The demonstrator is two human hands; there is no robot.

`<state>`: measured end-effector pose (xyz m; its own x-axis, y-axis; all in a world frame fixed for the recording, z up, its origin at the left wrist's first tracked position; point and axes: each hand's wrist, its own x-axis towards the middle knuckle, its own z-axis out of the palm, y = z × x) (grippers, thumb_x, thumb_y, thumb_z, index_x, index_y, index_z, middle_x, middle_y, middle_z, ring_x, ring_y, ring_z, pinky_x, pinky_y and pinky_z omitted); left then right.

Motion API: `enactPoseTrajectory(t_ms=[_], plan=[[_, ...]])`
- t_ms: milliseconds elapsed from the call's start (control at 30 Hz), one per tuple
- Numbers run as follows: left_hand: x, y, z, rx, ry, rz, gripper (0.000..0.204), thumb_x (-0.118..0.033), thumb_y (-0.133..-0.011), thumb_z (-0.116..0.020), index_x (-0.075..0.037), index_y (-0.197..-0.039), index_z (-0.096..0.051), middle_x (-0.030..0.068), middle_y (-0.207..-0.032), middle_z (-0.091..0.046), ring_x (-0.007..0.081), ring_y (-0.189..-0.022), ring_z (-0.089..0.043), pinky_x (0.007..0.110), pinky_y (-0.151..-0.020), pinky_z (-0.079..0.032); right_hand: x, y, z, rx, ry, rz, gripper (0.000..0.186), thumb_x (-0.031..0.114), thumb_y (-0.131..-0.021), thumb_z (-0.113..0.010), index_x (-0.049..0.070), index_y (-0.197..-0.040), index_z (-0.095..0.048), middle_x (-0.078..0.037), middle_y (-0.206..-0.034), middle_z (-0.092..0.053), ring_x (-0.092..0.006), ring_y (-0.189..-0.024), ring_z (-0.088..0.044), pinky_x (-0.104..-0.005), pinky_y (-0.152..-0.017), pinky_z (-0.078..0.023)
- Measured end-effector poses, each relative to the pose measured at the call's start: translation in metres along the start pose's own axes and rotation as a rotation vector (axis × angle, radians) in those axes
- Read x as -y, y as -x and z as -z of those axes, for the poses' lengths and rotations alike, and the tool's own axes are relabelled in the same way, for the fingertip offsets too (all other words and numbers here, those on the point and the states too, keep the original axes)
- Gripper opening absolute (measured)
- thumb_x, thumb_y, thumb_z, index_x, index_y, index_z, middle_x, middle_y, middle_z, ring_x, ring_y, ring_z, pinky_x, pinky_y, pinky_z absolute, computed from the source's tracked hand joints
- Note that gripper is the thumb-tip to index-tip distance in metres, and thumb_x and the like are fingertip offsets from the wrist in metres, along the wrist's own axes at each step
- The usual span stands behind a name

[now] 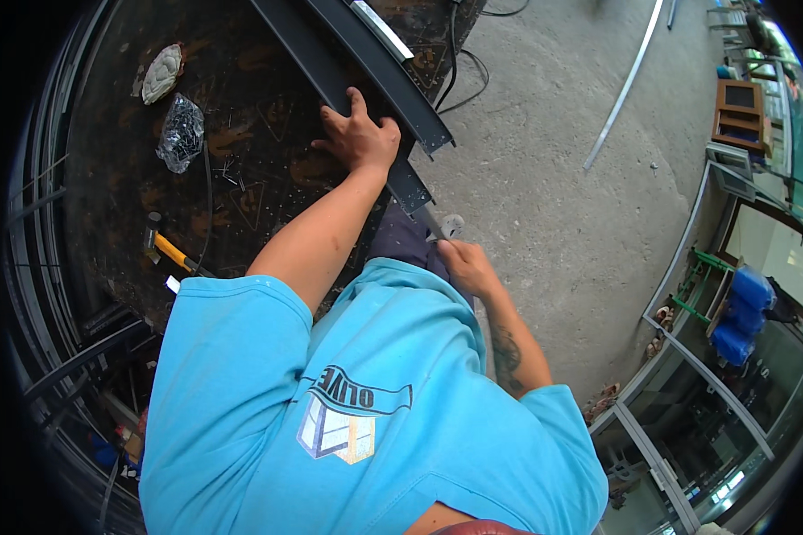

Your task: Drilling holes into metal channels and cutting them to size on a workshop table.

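My left hand (360,138) rests with spread fingers on a long dark metal channel (303,62), near a second dark channel (401,98) that has a short silver strip (384,31) along it. My right hand (459,259) is closed on a narrow grey flat metal tool (434,221), which meets the lower end of the first channel near my dark trousers. What the tool is exactly, I cannot tell. Both channels extend over a dark, stained worktable (250,205).
On the table lie a pale pad (162,73), a plastic bag of fasteners (180,134), loose fasteners and a yellow-handled hammer (174,250). Dark cables hang past the table's far edge. A long metal strip (625,89) lies on the concrete floor. Frames and panes (705,383) stand at right.
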<state>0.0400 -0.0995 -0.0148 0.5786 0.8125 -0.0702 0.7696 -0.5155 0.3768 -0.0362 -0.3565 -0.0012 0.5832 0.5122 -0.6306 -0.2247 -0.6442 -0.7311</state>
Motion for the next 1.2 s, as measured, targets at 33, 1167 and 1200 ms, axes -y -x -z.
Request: enactPoseTrajectory(t_ms=[33,1167,1200], plan=[[0.0,0.0,-0.001,0.001,-0.001,0.003,0.071,-0.029,-0.074,-0.062,-0.015,-0.142,-0.047,0.036,-0.144,-0.027,0.0485,-0.138,-0.028,0.076,-0.104,-0.019,0.003,0.004,0.008,0.003,0.001,-0.002,0.042,0.034,-0.1,-0.049,-0.003,-0.084,-0.059,-0.022,-0.067,-0.054,-0.0254,-0.06,-0.052,-0.0403,-0.062,-0.045],[0.003,-0.001,-0.007,-0.068,0.069,-0.093,0.067,-0.029,-0.074,-0.063,-0.017,-0.138,-0.053,0.034,-0.14,-0.028,0.0496,-0.135,-0.031,0.081,-0.101,-0.016,0.133,0.02,-0.029,-0.052,-1.62,-0.765,0.034,0.032,-0.107,-0.031,0.029,-0.14,-0.035,0.0,-0.072,-0.046,-0.009,-0.047,-0.042,-0.0238,-0.038,-0.039],[0.002,0.0,-0.006,-0.069,0.071,-0.097,0.066,-0.028,-0.073,-0.064,-0.017,-0.138,-0.053,0.0341,-0.14,-0.028,0.0497,-0.136,-0.03,0.081,-0.1,-0.016,0.126,0.009,-0.032,-0.061,-1.646,-0.782,0.031,0.031,-0.106,-0.032,0.026,-0.136,-0.038,0.0,-0.071,-0.046,-0.0087,-0.047,-0.043,-0.0242,-0.037,-0.039]])
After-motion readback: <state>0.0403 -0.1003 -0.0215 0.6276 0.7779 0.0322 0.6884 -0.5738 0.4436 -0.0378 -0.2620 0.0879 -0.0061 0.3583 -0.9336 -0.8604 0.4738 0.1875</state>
